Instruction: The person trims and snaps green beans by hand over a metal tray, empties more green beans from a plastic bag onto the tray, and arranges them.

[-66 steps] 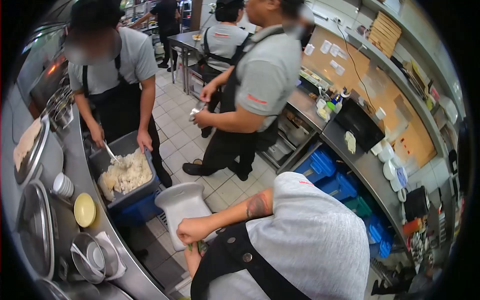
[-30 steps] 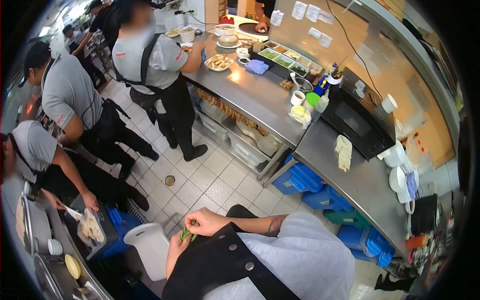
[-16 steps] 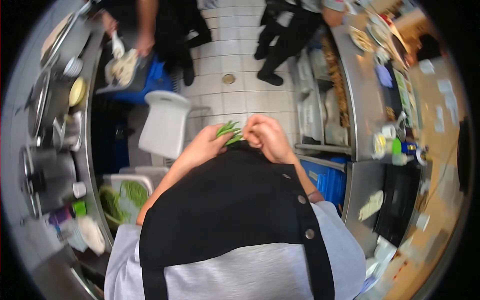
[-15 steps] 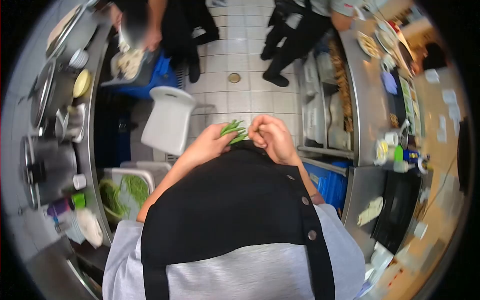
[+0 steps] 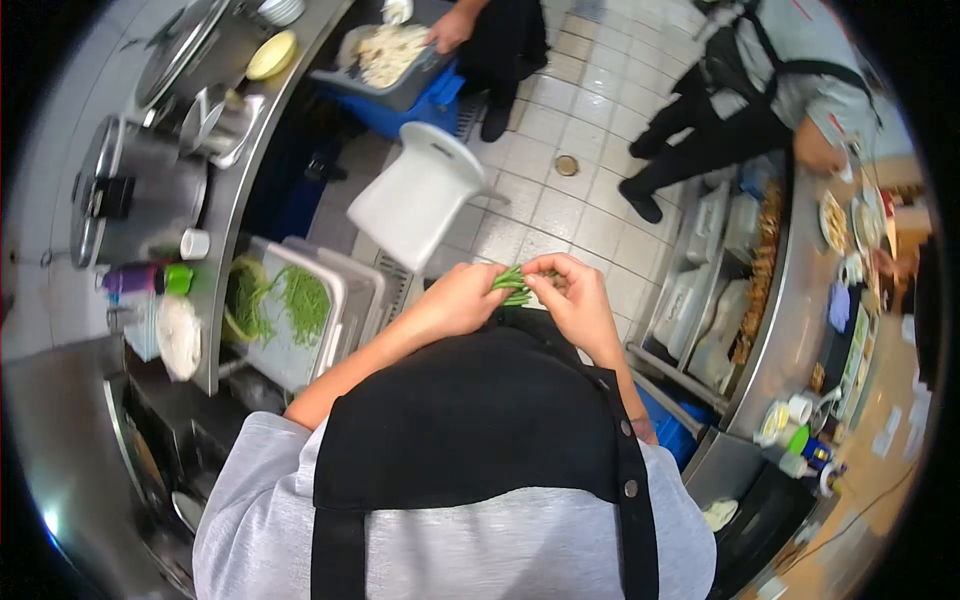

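Nice grip so far: the left hand (image 5: 465, 298) is closed around a little bunch of green pods (image 5: 510, 282), held just past the apron's top edge, and the right hand (image 5: 578, 308) has thumb and forefinger pinched on them at about 3 o'clock from the left. I'd keep the left snug but not squashing, line up the ends, and work with small fingertip moves so nothing snaps or slips out. With the chair (image 5: 420, 195) around 10 o'clock and the tub (image 5: 338, 300) of greens (image 5: 303, 303) near 9, keep those elbows tucked, imo.
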{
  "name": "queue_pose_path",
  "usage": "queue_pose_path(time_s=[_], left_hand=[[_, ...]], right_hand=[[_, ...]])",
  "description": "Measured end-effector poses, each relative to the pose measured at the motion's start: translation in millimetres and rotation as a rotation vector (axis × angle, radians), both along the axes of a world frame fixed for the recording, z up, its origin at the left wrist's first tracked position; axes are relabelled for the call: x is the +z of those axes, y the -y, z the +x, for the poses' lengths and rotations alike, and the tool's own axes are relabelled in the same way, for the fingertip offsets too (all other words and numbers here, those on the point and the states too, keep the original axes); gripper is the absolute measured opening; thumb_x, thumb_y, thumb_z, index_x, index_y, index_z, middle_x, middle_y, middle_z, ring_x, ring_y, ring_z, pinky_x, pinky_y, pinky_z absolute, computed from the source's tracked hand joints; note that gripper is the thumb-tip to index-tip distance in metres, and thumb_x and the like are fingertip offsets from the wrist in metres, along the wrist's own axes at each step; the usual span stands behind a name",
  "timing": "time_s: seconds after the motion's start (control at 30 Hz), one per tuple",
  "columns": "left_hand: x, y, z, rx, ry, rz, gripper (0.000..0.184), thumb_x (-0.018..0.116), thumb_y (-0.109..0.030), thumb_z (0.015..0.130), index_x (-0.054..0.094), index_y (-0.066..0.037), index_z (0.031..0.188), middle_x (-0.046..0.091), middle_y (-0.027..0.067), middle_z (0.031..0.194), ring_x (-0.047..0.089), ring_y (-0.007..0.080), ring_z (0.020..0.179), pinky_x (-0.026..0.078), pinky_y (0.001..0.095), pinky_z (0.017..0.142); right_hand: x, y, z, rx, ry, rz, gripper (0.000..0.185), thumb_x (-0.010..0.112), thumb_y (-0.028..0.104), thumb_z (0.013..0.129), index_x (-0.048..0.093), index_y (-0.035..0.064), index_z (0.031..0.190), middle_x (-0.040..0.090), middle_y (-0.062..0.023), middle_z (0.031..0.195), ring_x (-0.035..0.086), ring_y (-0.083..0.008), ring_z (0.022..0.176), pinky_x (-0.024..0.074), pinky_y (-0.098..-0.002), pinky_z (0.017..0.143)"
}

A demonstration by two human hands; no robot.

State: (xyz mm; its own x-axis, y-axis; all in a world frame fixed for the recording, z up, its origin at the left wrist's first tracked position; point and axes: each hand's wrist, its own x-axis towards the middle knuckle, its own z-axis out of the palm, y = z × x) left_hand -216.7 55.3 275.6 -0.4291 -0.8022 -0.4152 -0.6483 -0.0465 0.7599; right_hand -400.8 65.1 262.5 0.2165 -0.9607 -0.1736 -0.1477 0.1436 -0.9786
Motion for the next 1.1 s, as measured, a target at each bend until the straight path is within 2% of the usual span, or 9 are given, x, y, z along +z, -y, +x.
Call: queue_pose_path(time_s=[0.07,0.1,0.17,0.27,0.47,0.6,0.73,0.9,1.1], left_hand=[[10,-1,13,0.054,0.020,0.053,0.022,0.053,-0.020,0.088,0.056,0.002,0.091,0.059,0.0194,0.069,0.058,0.0349,0.065,0.043,0.0403,0.061],[9,-3,23,0.066,0.064,0.094,0.024,0.052,-0.022,0.089,0.057,0.002,0.088,0.059,0.0158,0.065,0.058,0.0284,0.062,0.043,0.0380,0.060],[-2,-11,46,0.104,0.030,0.139,0.027,0.052,-0.024,0.088,0.059,0.002,0.087,0.061,0.0184,0.069,0.060,0.0327,0.067,0.044,0.0417,0.063],[-10,-24,84,0.213,-0.084,0.143,0.027,0.053,-0.025,0.088,0.059,0.002,0.084,0.061,0.0168,0.068,0.061,0.0307,0.065,0.045,0.0418,0.062],[1,-56,157,0.471,-0.362,0.142,0.023,0.050,-0.022,0.092,0.055,0.000,0.084,0.055,0.0040,0.064,0.051,0.0129,0.056,0.042,0.0300,0.054],[12,-84,203,0.621,-0.700,0.306,0.022,0.047,-0.021,0.095,0.056,-0.001,0.096,0.049,-0.0035,0.070,0.037,0.0039,0.054,0.031,0.0192,0.048],[17,-111,248,0.586,-0.830,0.367,0.022,0.045,-0.022,0.096,0.057,-0.005,0.102,0.038,-0.0065,0.058,0.029,0.0017,0.048,0.022,0.0178,0.041],[13,-136,287,0.696,-0.782,0.267,0.018,0.046,-0.022,0.095,0.054,-0.006,0.092,0.037,-0.0062,0.056,0.033,0.0019,0.048,0.026,0.0189,0.042],[10,-169,324,0.761,-0.678,0.175,0.021,0.049,-0.023,0.094,0.053,-0.006,0.082,0.042,-0.0047,0.057,0.036,0.0032,0.049,0.029,0.0204,0.043]], right_hand=[[-3,4,18,0.085,-0.114,-0.158,0.009,0.061,0.002,0.082,0.064,-0.0032,0.088,0.061,-0.0044,0.074,0.052,-0.0085,0.060,0.0431,-0.0239,0.053],[-3,8,25,0.176,-0.160,-0.198,0.009,0.061,0.002,0.081,0.063,-0.0032,0.088,0.062,-0.0066,0.076,0.055,-0.0104,0.061,0.0444,-0.0254,0.055],[0,18,42,0.363,-0.253,-0.294,0.010,0.062,0.002,0.080,0.063,-0.0033,0.088,0.063,-0.0111,0.079,0.059,-0.0144,0.063,0.0469,-0.0285,0.058],[5,28,83,0.462,-0.222,-0.444,0.006,0.060,0.002,0.082,0.062,-0.0033,0.082,0.061,-0.0064,0.075,0.057,-0.0113,0.064,0.0451,-0.0263,0.056],[1,35,166,0.367,0.638,0.425,0.006,0.056,0.005,0.086,0.058,-0.0008,0.085,0.054,-0.0005,0.070,0.042,-0.0052,0.055,0.0321,-0.0199,0.049],[9,40,220,0.493,0.662,0.406,0.016,0.045,0.009,0.091,0.055,0.0000,0.083,0.054,-0.0024,0.071,0.039,-0.0048,0.054,0.0293,-0.0190,0.048],[24,36,262,0.717,0.268,0.258,0.026,0.043,0.016,0.093,0.059,-0.0037,0.092,0.056,-0.0024,0.074,0.041,-0.0041,0.056,0.0302,-0.0183,0.050],[38,17,309,0.908,-0.072,-0.133,0.007,0.065,0.005,0.081,0.066,-0.0002,0.085,0.056,0.0017,0.070,0.043,-0.0033,0.057,0.0339,-0.0193,0.051],[39,-3,360,1.049,-0.153,-0.261,0.007,0.064,0.005,0.079,0.065,-0.0013,0.081,0.057,-0.0028,0.070,0.044,-0.0041,0.056,0.0364,-0.0213,0.051]])
